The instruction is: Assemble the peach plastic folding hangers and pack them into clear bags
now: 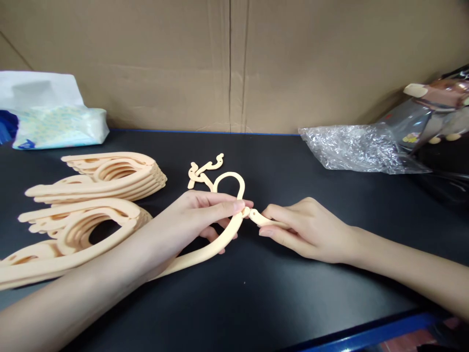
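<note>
My left hand (208,210) is closed on a cream plastic folding hanger (205,250), its thumb pressing near the joint. The round hook (230,175) rises above that hand, and one long arm curves down to the left beneath my wrist. My right hand (308,227) pinches a short cream hanger arm piece (256,216) with a small hole at its end. That end is close to the joint; whether they touch I cannot tell. Just beyond my left hand, small cream notched hanger pieces (205,170) lie on the black table.
Two stacks of folded cream hangers, a rear stack (110,178) and a nearer stack (84,234), lie at the left. A tissue pack (60,127) is behind them. Clear plastic wrapping (351,146) and a brown plush toy (443,98) are at the right. Cardboard (164,63) walls the back.
</note>
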A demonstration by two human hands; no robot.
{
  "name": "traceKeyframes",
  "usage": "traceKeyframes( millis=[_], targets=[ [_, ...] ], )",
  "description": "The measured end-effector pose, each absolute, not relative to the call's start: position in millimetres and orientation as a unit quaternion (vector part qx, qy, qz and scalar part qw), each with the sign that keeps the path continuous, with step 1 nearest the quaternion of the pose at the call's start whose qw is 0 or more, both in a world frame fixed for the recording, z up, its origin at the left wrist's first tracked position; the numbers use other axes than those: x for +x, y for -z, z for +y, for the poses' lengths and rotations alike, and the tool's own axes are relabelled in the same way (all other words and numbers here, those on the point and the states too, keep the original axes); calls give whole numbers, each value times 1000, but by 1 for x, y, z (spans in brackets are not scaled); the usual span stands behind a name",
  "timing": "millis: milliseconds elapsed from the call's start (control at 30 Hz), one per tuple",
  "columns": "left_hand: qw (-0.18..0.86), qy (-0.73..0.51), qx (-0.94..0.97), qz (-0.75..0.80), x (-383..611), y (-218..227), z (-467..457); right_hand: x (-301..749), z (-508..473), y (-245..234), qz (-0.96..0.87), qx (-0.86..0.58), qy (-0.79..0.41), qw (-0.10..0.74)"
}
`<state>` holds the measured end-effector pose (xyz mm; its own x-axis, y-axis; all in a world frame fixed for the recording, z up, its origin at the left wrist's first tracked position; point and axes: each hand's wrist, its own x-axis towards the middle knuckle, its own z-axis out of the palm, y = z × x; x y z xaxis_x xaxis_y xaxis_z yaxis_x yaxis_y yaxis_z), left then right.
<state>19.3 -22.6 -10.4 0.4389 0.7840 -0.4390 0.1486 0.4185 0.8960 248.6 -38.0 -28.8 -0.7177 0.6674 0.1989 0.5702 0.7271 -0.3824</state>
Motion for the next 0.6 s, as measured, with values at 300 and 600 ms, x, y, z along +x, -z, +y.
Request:
traceKeyframes(
  millis=[300,600],
  targets=[
    [713,-194,509,441,13,11,-19,249,-39,32,-917,-314,-157,190],
    [741,-195,481,426,16,6,-20,246,-37,28,-903,-327,-199,197]
  ],
)
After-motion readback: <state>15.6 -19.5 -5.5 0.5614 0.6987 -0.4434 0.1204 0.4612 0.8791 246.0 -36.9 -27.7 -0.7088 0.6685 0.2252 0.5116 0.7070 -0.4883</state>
